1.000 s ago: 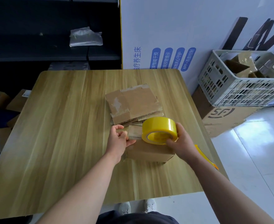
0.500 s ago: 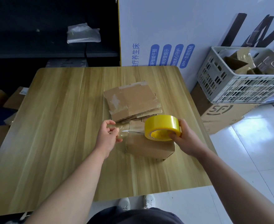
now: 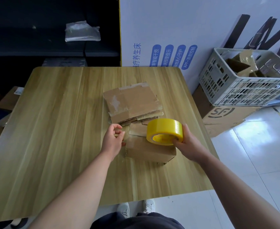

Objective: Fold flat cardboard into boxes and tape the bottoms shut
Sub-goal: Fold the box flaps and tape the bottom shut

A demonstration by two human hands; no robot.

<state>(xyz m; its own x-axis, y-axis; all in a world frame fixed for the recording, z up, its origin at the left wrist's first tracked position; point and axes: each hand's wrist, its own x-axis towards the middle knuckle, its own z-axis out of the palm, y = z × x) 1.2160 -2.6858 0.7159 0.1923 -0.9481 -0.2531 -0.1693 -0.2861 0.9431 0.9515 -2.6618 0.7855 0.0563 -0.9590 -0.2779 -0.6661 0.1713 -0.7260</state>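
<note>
Brown folded cardboard box (image 3: 150, 152), at six o'clock of the flat cardboard stack (image 3: 131, 101) on the wooden table (image 3: 53, 129): mid-taping the bottom seam, left hand (image 3: 113, 141) pinching the clear tape end (image 3: 126, 134) at its nine o'clock, right hand (image 3: 188, 144) gripping the yellow tape roll (image 3: 164, 129) at three; next probably needs pressing the strip flat.

One yellow tape roll (image 3: 164, 131), one tape strip (image 3: 127, 135), one folded box (image 3: 150, 149), one flat cardboard stack (image 3: 132, 103), sheet count unclear, two hands, left hand (image 3: 113, 141) and right hand (image 3: 188, 144), one table (image 3: 53, 129), one plastic crate (image 3: 245, 91), one printed carton (image 3: 221, 117)
</note>
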